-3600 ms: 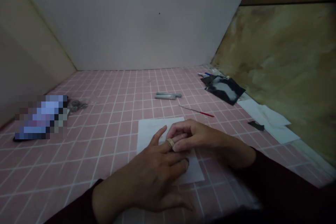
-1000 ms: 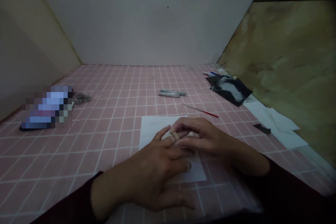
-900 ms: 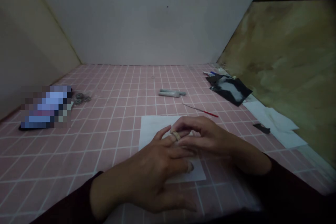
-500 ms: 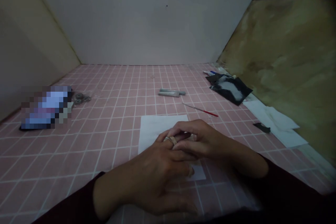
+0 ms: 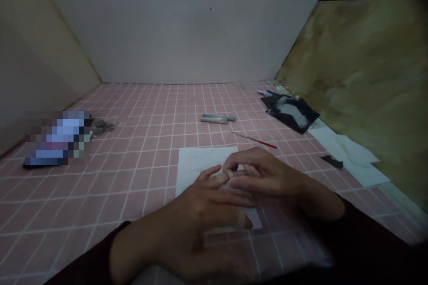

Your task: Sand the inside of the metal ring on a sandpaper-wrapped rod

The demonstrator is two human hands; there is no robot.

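My left hand [image 5: 200, 213] is held palm down over a white sheet of paper [image 5: 197, 160], its fingers spread and pointing right. A pale ring-like band [image 5: 228, 175] sits around one of its fingers. The fingertips of my right hand [image 5: 267, 173] are closed on this band from the right. Both hands are partly blurred, and the undersides of the fingers are hidden. Beyond the paper lies a thin tool with a red handle [image 5: 267, 144].
Two grey tubes [image 5: 214, 119] lie mid-table. A blurred-out phone [image 5: 60, 138] and small round metal parts [image 5: 102, 127] are at left. Black sheets with white powder [image 5: 292, 113], white papers [image 5: 357, 156] and a dark scrap [image 5: 332, 161] lie along the right.
My right hand has shifted slightly right along the finger, and the band has moved with it towards the fingertip. My left thumb has moved and is blurred.
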